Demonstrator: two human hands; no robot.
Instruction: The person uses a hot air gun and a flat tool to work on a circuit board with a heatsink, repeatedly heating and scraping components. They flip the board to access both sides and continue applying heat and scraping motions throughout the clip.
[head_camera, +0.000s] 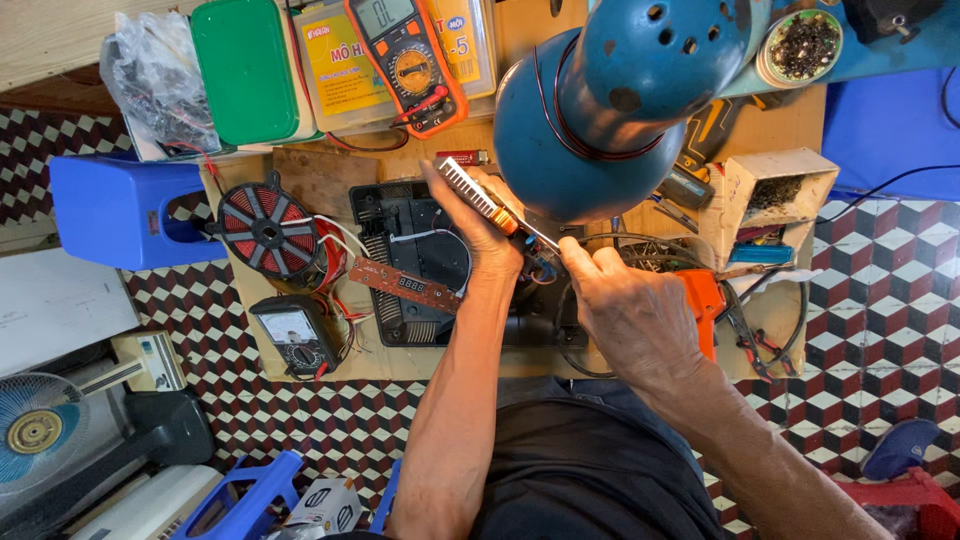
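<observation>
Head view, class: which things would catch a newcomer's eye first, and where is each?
The big blue lamp shade hangs at top centre, over the hands. Under it the left hand holds a finned metal part while the right hand works beside it above the black casing. The red and black coil lies to the left, and an orange multimeter lies at the top.

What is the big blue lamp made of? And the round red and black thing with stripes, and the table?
The blue lamp shade looks like painted metal: glossy, with chipped dark spots and punched vent holes. The round coil disc seems to be reddish copper wire wound flat on a black plastic spoked frame. The table top looks like bare, unfinished wood or plywood, pale and scuffed.
</observation>
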